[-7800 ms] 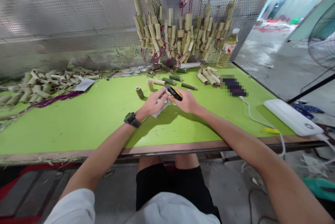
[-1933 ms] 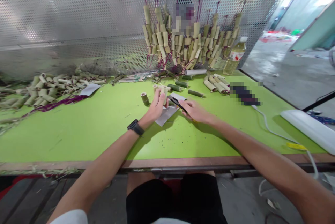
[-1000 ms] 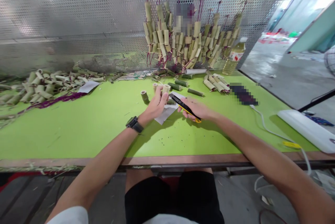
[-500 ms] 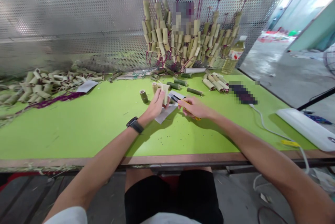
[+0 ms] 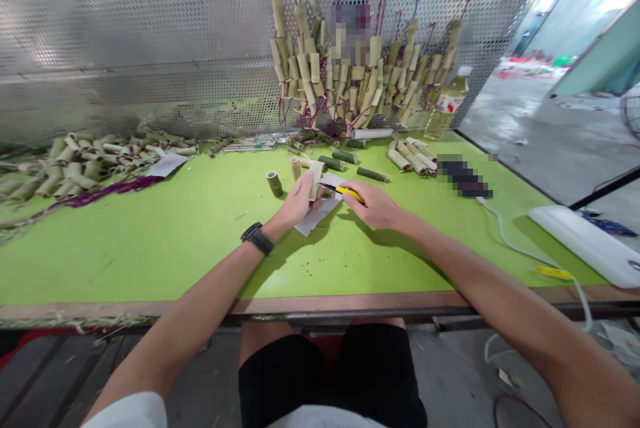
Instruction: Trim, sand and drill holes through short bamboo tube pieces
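My left hand (image 5: 296, 200) is closed around a short pale bamboo tube (image 5: 315, 177), held upright over a grey sheet of paper (image 5: 317, 213) on the green table (image 5: 175, 235). My right hand (image 5: 376, 205) grips a yellow and black utility knife (image 5: 345, 192), its tip pointing left at the tube. A black watch (image 5: 257, 239) sits on my left wrist. Two more short tubes, one (image 5: 274, 183) and another (image 5: 295, 167), stand just behind my left hand.
Bundled bamboo tubes (image 5: 350, 75) hang on the perforated metal wall. A pile of tubes (image 5: 85, 165) lies at the far left, loose green ones (image 5: 345, 158) behind my hands. An oil bottle (image 5: 447, 107), a white device (image 5: 585, 245) and its cable (image 5: 515, 241) sit at the right.
My right hand has turned the knife and brought its tip up against the tube in my left hand. The left hand has kept the tube upright in about the same place.
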`<state>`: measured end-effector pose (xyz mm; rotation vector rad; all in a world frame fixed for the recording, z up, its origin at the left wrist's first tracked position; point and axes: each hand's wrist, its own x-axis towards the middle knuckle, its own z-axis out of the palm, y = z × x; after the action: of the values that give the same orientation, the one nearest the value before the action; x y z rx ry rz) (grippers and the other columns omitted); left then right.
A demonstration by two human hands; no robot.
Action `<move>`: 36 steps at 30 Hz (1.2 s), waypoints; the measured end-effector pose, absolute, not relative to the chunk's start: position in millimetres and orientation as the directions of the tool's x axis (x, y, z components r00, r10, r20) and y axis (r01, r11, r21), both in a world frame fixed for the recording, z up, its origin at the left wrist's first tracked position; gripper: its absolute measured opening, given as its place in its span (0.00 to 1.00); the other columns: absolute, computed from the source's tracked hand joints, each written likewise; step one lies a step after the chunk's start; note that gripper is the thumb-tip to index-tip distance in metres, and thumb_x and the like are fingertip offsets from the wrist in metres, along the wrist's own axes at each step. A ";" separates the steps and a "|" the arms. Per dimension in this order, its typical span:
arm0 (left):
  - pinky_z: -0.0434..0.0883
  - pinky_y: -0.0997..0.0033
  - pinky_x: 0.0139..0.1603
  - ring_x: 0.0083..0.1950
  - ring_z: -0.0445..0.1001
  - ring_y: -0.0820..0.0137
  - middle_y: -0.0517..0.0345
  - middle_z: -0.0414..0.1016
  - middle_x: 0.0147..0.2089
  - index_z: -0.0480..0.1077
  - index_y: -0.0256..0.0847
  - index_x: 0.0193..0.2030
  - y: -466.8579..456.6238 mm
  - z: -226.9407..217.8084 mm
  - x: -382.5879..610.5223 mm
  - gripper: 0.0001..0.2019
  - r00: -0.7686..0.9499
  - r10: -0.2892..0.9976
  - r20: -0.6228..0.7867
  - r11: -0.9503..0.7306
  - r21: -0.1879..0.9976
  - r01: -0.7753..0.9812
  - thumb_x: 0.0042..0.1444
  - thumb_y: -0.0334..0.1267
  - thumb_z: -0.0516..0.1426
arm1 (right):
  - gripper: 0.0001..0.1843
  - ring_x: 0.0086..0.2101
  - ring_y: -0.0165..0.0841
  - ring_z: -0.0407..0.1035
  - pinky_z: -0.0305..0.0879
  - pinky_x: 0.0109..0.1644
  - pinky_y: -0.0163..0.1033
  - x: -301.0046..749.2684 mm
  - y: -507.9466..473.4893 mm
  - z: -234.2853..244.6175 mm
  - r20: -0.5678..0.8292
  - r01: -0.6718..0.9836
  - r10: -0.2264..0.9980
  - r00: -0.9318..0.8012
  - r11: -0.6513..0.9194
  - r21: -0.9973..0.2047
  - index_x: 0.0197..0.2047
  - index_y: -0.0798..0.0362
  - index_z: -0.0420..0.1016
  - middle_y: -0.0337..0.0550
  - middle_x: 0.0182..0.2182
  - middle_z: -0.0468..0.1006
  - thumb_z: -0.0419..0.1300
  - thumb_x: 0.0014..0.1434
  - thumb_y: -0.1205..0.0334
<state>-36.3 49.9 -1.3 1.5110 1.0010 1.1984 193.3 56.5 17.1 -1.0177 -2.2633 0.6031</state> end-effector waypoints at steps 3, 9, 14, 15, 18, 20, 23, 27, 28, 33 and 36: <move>0.58 0.68 0.23 0.22 0.58 0.73 0.63 0.61 0.26 0.65 0.45 0.40 53.9 -4.2 -38.7 0.25 0.206 0.957 0.204 -0.208 0.978 -0.002 0.78 0.62 0.43 | 0.20 0.39 0.40 0.71 0.62 0.39 0.42 197.5 62.5 15.9 0.390 0.554 0.749 -0.536 0.661 -0.507 0.62 0.46 0.82 0.51 0.48 0.83 0.58 0.74 0.50; 0.58 0.67 0.24 0.21 0.57 0.73 0.63 0.61 0.25 0.65 0.45 0.44 53.3 -1.1 -33.5 0.25 0.135 0.973 0.185 -0.191 0.981 0.033 0.76 0.65 0.45 | 0.17 0.44 0.43 0.71 0.58 0.39 0.40 205.3 66.4 22.5 0.460 0.589 0.710 -0.534 0.702 -0.401 0.60 0.40 0.85 0.48 0.50 0.84 0.57 0.77 0.53; 0.58 0.68 0.24 0.22 0.57 0.73 0.64 0.62 0.26 0.65 0.45 0.45 48.9 8.0 -34.3 0.25 0.091 0.974 0.209 -0.221 0.963 0.152 0.76 0.65 0.46 | 0.21 0.40 0.40 0.71 0.60 0.37 0.40 199.3 58.0 24.3 0.436 0.609 0.716 -0.545 0.696 -0.381 0.65 0.42 0.83 0.50 0.49 0.86 0.57 0.76 0.51; 0.58 0.68 0.25 0.23 0.57 0.72 0.64 0.62 0.27 0.65 0.44 0.47 47.9 9.5 -35.5 0.25 0.096 0.970 0.224 -0.238 0.955 0.176 0.76 0.65 0.46 | 0.22 0.38 0.40 0.71 0.60 0.36 0.40 197.1 56.0 23.7 0.428 0.595 0.725 -0.539 0.688 -0.416 0.65 0.43 0.82 0.51 0.47 0.86 0.58 0.75 0.50; 0.59 0.69 0.27 0.25 0.59 0.72 0.64 0.62 0.28 0.66 0.44 0.52 45.7 12.7 -39.0 0.25 0.126 0.949 0.289 -0.312 0.919 0.240 0.76 0.65 0.47 | 0.20 0.33 0.37 0.69 0.63 0.34 0.40 190.1 49.7 22.7 0.390 0.511 0.783 -0.485 0.615 -0.600 0.60 0.46 0.85 0.49 0.43 0.86 0.60 0.73 0.49; 0.60 0.69 0.29 0.26 0.60 0.71 0.64 0.62 0.29 0.66 0.43 0.54 45.5 13.1 -41.1 0.26 0.146 0.932 0.331 -0.358 0.901 0.245 0.75 0.66 0.47 | 0.18 0.28 0.33 0.66 0.61 0.29 0.38 186.7 46.2 24.0 0.280 0.421 0.837 -0.470 0.492 -0.762 0.52 0.48 0.85 0.45 0.36 0.83 0.59 0.73 0.47; 0.63 0.67 0.32 0.29 0.63 0.68 0.62 0.63 0.31 0.67 0.43 0.57 47.1 11.6 -44.3 0.28 0.149 0.909 0.389 -0.415 0.877 0.243 0.73 0.67 0.50 | 0.19 0.19 0.25 0.55 0.55 0.20 0.34 184.2 43.8 29.2 -0.049 0.231 0.837 -0.545 0.094 -0.968 0.47 0.49 0.79 0.36 0.28 0.74 0.56 0.75 0.44; 0.66 0.64 0.36 0.33 0.67 0.63 0.58 0.64 0.35 0.67 0.45 0.60 50.1 7.4 -46.8 0.30 0.124 0.901 0.416 -0.434 0.865 0.252 0.70 0.70 0.53 | 0.19 0.15 0.22 0.43 0.50 0.15 0.29 182.3 44.3 34.8 -0.306 0.070 0.673 -0.674 -0.354 -0.933 0.48 0.48 0.74 0.30 0.23 0.64 0.49 0.78 0.45; 0.66 0.64 0.36 0.34 0.67 0.63 0.57 0.64 0.35 0.67 0.45 0.59 50.7 6.4 -46.6 0.30 0.118 0.905 0.409 -0.426 0.872 0.241 0.70 0.70 0.53 | 0.19 0.15 0.22 0.43 0.50 0.15 0.28 181.4 44.3 34.1 -0.309 0.067 0.661 -0.684 -0.365 -0.929 0.48 0.48 0.74 0.30 0.23 0.64 0.49 0.79 0.46; 0.64 0.67 0.32 0.29 0.63 0.69 0.61 0.65 0.31 0.65 0.44 0.52 53.6 1.9 -43.5 0.24 0.125 0.936 0.329 -0.342 0.935 0.094 0.75 0.65 0.48 | 0.21 0.20 0.27 0.58 0.59 0.23 0.34 178.6 46.2 18.0 0.036 0.251 0.843 -0.536 0.200 -0.947 0.52 0.48 0.80 0.38 0.29 0.75 0.53 0.77 0.42; 0.61 0.67 0.29 0.25 0.62 0.70 0.62 0.65 0.28 0.66 0.44 0.47 56.0 -0.7 -43.0 0.22 0.141 0.950 0.280 -0.287 0.958 0.029 0.77 0.61 0.48 | 0.24 0.30 0.34 0.69 0.63 0.32 0.38 186.8 53.9 10.4 0.398 0.500 0.773 -0.495 0.628 -0.597 0.63 0.45 0.82 0.46 0.39 0.83 0.56 0.76 0.43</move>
<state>-43.0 56.0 -0.7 1.5161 0.9921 1.2873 186.8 53.9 10.4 -0.9909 -2.1951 0.5399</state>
